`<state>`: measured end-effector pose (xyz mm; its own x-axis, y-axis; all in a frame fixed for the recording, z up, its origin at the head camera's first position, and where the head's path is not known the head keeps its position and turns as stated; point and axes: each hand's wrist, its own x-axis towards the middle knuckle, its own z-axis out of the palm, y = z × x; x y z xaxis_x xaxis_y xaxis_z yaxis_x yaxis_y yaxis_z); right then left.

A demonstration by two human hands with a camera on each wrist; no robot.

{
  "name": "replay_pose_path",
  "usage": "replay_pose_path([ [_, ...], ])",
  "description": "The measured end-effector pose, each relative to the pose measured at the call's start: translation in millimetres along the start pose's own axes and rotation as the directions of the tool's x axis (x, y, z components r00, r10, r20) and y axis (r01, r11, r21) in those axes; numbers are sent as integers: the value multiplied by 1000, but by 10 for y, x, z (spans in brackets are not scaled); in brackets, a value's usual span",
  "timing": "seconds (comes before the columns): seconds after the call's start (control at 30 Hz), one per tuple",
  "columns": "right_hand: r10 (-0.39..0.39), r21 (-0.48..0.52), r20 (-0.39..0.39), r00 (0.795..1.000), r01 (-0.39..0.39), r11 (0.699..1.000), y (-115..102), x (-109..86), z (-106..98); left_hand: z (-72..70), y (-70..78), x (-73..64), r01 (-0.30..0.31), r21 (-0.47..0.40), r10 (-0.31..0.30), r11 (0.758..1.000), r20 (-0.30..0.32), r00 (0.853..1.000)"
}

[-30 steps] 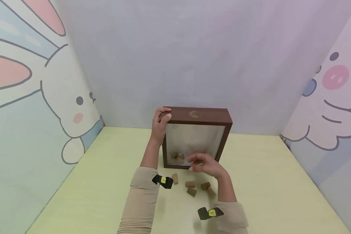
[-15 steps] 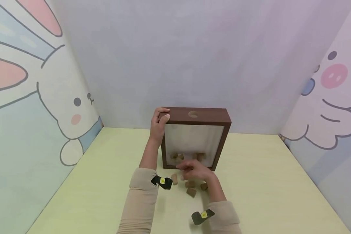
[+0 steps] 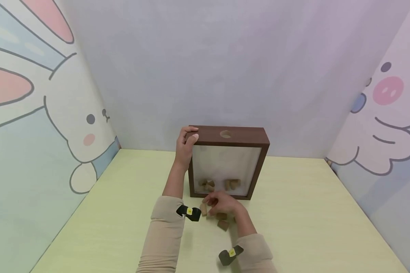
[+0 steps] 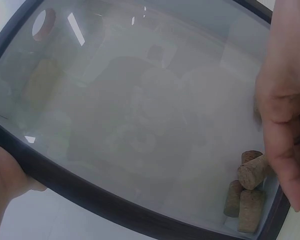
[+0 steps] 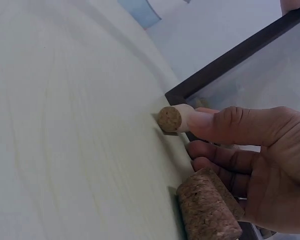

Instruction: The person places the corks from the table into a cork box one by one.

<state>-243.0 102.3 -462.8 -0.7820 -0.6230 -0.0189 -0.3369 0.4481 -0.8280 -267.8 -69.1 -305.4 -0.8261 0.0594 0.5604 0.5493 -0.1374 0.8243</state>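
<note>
My left hand grips the top left corner of a dark brown wooden shadow box, which stands upright. It has a clear front and a round hole in its top. Several corks lie inside along the bottom. In front of the box, my right hand pinches a cork between thumb and index finger, low over the table. The other fingers of that hand are curled beside a larger-looking cork in the right wrist view.
More loose corks lie on the pale yellow-green table near my right hand, some partly hidden by the arm. A grey back wall rises behind the box. Side walls carry a rabbit drawing and a pink-nosed animal drawing.
My right hand has moved left and down from the box's front to the leftmost loose cork and now pinches it. Corks at the box's lower right have come into sight. The left hand stays put.
</note>
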Motion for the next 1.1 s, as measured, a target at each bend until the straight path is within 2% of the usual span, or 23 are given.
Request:
replay_pose_path([
  [0.1, 39, -23, -9, 999, -39, 999, -8, 17, 27, 0, 4, -2, -1, 2, 1, 1000, 1, 1000],
  [0.4, 88, -81, -82, 993, -95, 992, -5, 46, 127, -9, 0, -3, 7, 9, -7, 1000, -11, 1000],
  [0.63, 46, -98, -105, 993, -57, 994, 14, 24, 141, -14, -28, 2, 2, -10, -2, 1000, -9, 1000],
  [0.73, 63, -83, -100, 993, -71, 994, 2, 30, 156, -16, -29, 1, 1, -17, -1, 1000, -12, 1000],
  [0.93, 102, -123, -92, 991, -113, 986, -21, 42, 175, -13, -21, 3, -6, -25, 6, 1000, -8, 1000],
  [1.1, 76, -115, -113, 991, -89, 989, -24, -38, 141, -9, -22, 1, -3, -27, 3, 1000, -10, 1000],
])
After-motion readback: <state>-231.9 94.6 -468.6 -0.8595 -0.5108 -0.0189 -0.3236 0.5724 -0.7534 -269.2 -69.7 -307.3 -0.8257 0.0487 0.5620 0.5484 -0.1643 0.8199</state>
